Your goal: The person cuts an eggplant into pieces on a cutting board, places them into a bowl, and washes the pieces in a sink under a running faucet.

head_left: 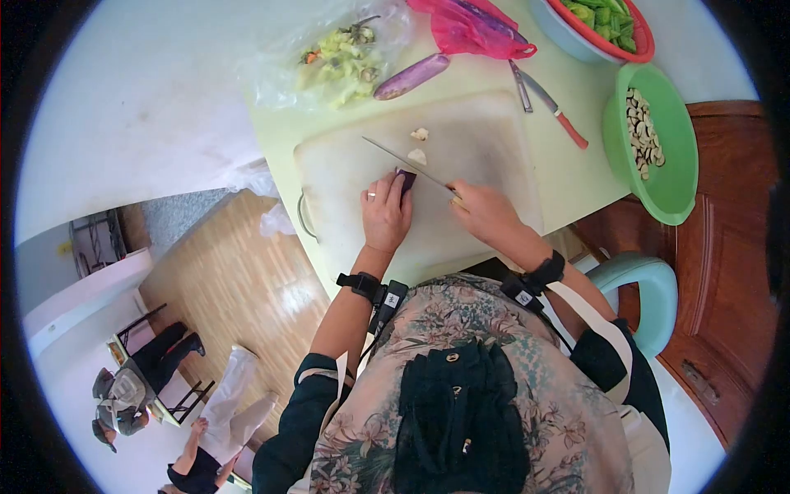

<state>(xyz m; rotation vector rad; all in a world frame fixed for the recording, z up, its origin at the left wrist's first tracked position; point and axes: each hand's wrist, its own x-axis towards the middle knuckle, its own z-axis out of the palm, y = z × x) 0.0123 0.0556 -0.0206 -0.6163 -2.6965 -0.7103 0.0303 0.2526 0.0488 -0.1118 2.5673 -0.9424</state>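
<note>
My right hand (485, 212) is closed round the handle of a kitchen knife (403, 158), its long blade slanting up and left over the white cutting board (337, 165). With its fingers bent on top, my left hand (385, 216) grips a dark purple piece of eggplant (406, 178) against the board, right beside the blade. Two pale cut pieces (418, 156) lie just beyond the knife. Behind the board rests a longer purple eggplant (411, 76).
A green basin (690, 156) with cut slices stands at the right, below a red colander (645, 33) of green vegetables. A red-handled knife (568, 128) and a peeler (522, 89) lie near it. Clear plastic (276, 74) with scraps and a pink bag (461, 33) sit at the back.
</note>
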